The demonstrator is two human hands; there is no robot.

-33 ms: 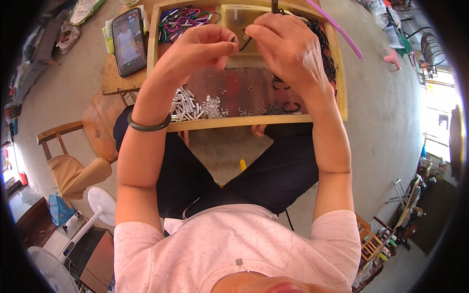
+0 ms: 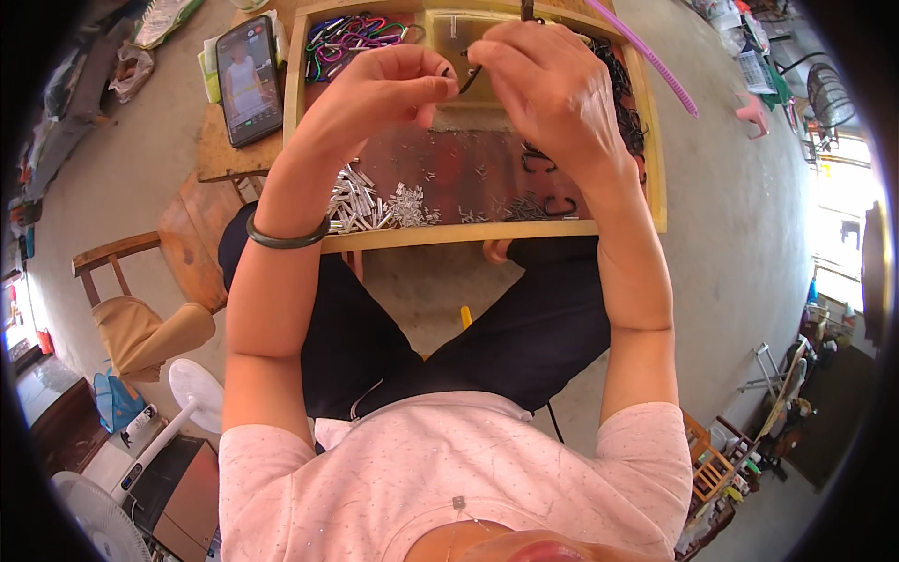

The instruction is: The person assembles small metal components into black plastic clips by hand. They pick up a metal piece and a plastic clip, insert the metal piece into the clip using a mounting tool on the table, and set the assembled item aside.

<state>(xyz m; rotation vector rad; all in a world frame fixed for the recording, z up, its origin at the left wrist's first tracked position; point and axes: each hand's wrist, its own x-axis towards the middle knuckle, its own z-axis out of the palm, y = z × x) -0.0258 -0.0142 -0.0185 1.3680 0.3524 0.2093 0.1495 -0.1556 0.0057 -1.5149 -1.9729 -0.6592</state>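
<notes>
My left hand (image 2: 393,89) and my right hand (image 2: 552,84) are raised together over a shallow wooden tray (image 2: 449,234). Between their fingertips they pinch a small black metal hook (image 2: 471,77), the left hand at its left end, the right hand at its upper end. Whether a second small part sits on the hook is hidden by my fingers. A dark bangle (image 2: 286,239) circles my left wrist. In the tray lie a heap of short silver metal pins (image 2: 365,201), several loose black hooks (image 2: 560,206) and a bunch of coloured carabiners (image 2: 351,33).
A phone with a lit screen (image 2: 248,80) lies on a low wooden table left of the tray. A purple strip (image 2: 646,56) slants over the tray's right corner. A wooden chair (image 2: 131,318) and white fans (image 2: 197,393) stand at the lower left on the concrete floor.
</notes>
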